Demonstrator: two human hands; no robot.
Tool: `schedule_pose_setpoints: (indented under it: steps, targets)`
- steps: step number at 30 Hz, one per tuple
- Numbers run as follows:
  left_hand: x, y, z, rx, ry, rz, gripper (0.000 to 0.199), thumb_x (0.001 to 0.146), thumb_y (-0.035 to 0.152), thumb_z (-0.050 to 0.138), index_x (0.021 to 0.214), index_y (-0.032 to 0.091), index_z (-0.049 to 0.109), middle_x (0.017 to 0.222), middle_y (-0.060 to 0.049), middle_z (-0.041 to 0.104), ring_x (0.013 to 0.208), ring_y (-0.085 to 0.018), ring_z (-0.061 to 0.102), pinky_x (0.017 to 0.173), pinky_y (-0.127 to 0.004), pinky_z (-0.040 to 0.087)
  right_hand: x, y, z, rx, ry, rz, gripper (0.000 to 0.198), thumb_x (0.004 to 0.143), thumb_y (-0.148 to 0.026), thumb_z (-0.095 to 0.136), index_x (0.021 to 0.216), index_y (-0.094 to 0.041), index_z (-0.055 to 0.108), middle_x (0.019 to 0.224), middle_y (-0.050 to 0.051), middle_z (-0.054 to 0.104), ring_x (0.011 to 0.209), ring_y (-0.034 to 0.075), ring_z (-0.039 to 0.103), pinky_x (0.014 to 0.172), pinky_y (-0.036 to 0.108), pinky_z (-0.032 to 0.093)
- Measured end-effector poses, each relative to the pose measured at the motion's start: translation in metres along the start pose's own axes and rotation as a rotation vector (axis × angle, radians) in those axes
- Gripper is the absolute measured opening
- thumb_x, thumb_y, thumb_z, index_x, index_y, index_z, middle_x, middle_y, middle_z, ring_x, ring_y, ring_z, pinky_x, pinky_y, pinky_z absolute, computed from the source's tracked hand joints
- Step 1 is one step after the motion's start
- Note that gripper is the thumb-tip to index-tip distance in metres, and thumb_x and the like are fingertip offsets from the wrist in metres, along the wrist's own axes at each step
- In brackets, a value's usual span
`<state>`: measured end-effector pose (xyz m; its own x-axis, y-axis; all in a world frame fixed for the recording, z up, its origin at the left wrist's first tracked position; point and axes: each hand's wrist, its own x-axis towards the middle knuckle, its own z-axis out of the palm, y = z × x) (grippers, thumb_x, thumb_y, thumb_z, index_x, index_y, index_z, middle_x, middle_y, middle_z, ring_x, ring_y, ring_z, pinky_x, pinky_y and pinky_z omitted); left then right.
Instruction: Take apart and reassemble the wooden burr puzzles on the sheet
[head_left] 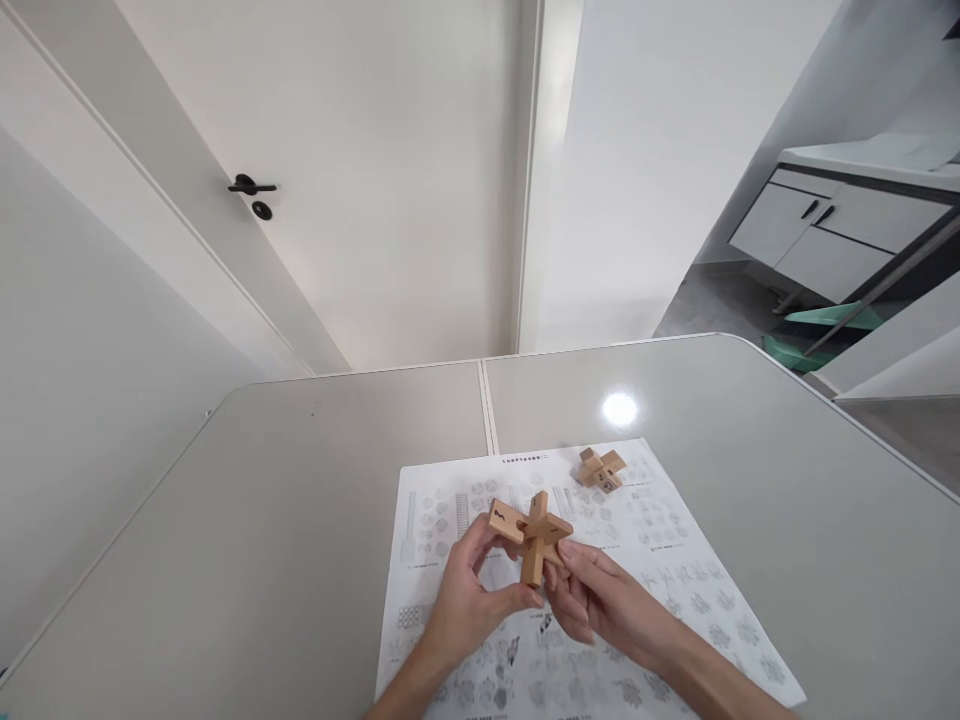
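Note:
Between my two hands is a wooden burr puzzle (534, 535) of interlocking notched bars, held just above a printed sheet. Dark handwritten marks show on some of its bars. My left hand (474, 592) grips it from the left, thumb at the bottom bar and fingers behind the left one. From the right, my right hand (600, 597) pinches a lower right bar between thumb and fingers. Beyond my hands, a smaller wooden cross-shaped puzzle (601, 470) rests near the sheet's far right corner.
The printed instruction sheet (660, 535) lies on a grey table (300, 540) with a seam across it. Behind the table stand a white door (375, 150) with a black handle (252, 186) and a wall. A white cabinet (840, 220) is at the far right.

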<state>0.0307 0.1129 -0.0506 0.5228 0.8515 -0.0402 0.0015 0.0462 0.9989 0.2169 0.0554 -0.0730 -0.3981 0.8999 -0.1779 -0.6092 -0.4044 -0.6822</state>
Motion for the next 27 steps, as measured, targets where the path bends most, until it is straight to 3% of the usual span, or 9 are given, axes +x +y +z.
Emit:
schedule_pose_setpoints:
  steps: [16,27]
  targets:
    - [0.001,-0.003,-0.002,0.04,0.048,0.005,0.051,0.062,0.048,0.093,0.096,0.022,0.067,0.092,-0.003,0.065,0.086,-0.02,0.054,0.084,-0.031,0.044,0.001,0.005,0.003,0.09,0.023,0.009,0.044,0.102,-0.052,0.053,0.078,-0.015,0.062,0.054,-0.005,0.047,0.042,0.007,0.037,0.047,0.022,0.03]
    - [0.002,-0.006,-0.003,0.043,0.05,0.01,0.056,0.063,0.06,0.088,0.098,0.02,0.069,0.093,-0.004,0.064,0.087,-0.021,0.053,0.085,-0.032,0.044,0.002,0.012,0.003,0.188,0.046,0.002,0.042,0.101,-0.049,0.055,0.078,-0.015,0.062,0.054,-0.005,0.047,0.04,0.006,0.035,0.045,0.021,0.027]
